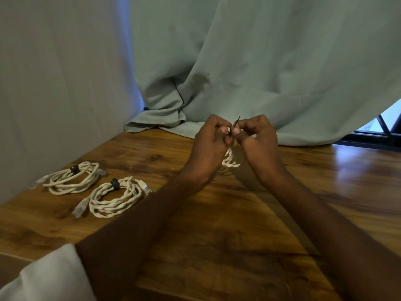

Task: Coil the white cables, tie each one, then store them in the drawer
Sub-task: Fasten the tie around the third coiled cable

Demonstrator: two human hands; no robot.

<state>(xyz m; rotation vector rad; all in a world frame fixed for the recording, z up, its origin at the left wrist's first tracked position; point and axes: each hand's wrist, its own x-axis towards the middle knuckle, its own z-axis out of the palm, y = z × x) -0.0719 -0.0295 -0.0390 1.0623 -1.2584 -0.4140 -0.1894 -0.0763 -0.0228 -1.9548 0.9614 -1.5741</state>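
My left hand (pixel 213 137) and right hand (pixel 257 135) meet at twelve o'clock above the table (pixel 217 213), both pinching a thin black tie (pixel 237 122) on the white cable (pixel 231 159) dangling between them; two tied coils (pixel 71 178) (pixel 115 197) lie at nine o'clock

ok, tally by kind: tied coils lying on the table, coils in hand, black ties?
Tied coils lying on the table: 2, far coil and near coil
Coils in hand: 1, held coil
Black ties: 3, far tie, near tie, loose tie
Total: 6
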